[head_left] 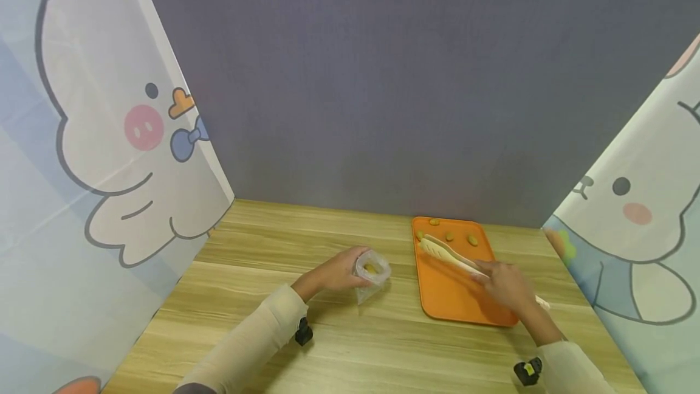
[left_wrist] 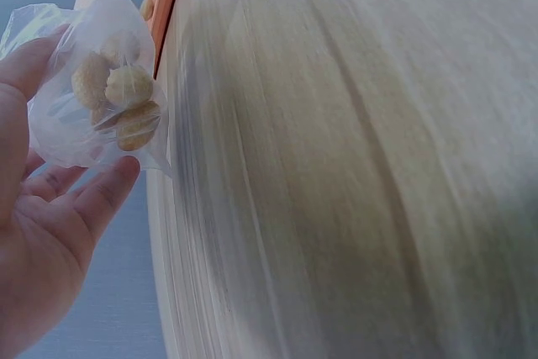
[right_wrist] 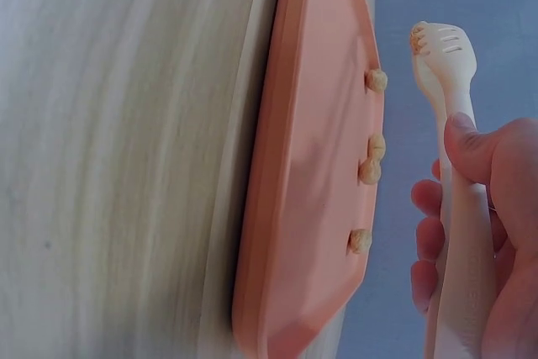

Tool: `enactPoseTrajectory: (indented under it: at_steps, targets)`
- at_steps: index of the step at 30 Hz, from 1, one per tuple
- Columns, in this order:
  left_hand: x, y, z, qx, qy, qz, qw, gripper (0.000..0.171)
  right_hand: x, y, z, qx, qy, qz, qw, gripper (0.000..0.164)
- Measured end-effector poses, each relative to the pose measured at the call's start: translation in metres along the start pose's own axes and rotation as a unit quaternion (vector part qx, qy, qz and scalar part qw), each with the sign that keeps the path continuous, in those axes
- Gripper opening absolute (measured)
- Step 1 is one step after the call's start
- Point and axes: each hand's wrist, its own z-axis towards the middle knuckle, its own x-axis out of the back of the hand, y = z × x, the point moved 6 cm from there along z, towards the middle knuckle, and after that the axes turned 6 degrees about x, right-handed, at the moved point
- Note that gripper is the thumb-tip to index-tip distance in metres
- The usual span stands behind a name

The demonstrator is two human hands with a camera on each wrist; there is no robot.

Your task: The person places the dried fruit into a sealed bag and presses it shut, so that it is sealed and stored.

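My left hand [head_left: 346, 269] holds a clear plastic bag [head_left: 381, 287] by its side, with the mouth facing up. Several tan, rough-skinned pieces that look like peanuts in the shell [left_wrist: 128, 88] show through the film. Over the orange tray [head_left: 445, 287], my right hand [head_left: 505, 284] grips a pair of cream tongs [head_left: 451, 256] with slotted heads. The thumb lies along one arm and the fingers curl round the other. In the right wrist view, one tan piece [right_wrist: 416, 38] is pinched between the tong tips. Several peanut-like pieces [right_wrist: 360, 241] lie towards the tray's far side.
A wood-grain table [head_left: 262, 242] carries the tray on its right side. Behind it stands a plain grey wall [head_left: 355, 90]. Cartoon-printed panels [head_left: 126, 157] rise on the left and right. A small black device [head_left: 304, 331] is strapped at each wrist.
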Motion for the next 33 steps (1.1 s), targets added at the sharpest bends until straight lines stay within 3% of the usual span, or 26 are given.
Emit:
enactPoseTrajectory:
  at_steps: [6,13,21,33]
  targets:
    - [0.0,0.001,0.0,-0.003,-0.002,-0.01,0.9999,0.076,0.002,-0.006,-0.001,-0.003,-0.001,0.014,1.0,0.043]
    - [0.0,0.002,0.001,-0.002,-0.001,-0.013,0.9999,0.077,0.004,-0.016,-0.001,0.033,0.017,0.02,0.999,0.04]
    - [0.001,0.004,0.001,0.002,-0.001,-0.017,0.9999,0.076,0.003,-0.021,0.0,0.04,0.03,0.025,0.998,0.04]
    - [0.001,0.003,0.002,0.003,0.004,-0.001,1.0,0.08,0.005,-0.037,0.001,0.05,0.021,0.048,0.997,0.04]
